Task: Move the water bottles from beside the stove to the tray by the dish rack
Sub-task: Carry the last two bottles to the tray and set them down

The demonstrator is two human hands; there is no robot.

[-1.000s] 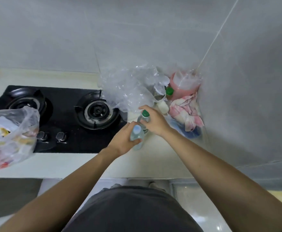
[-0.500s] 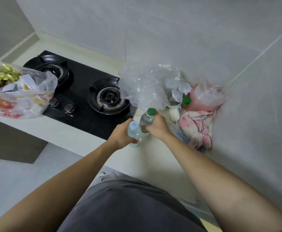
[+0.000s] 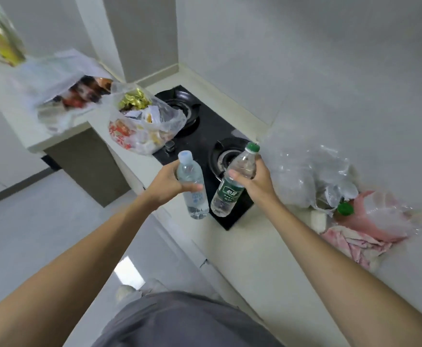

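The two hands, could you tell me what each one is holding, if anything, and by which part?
The left hand holds the pale-capped bottle around its upper body. The right hand holds the green-capped bottle around its shoulder, above the label.

Soft, even, fairly bright light fills the kitchen, with faint shadows. A pale glare patch sits on the floor [image 3: 129, 273]. Motion blur smears the plastic bags [image 3: 62, 91] at the worktop's [image 3: 255, 246] far left end. Wide-angle distortion bends the wall edges.
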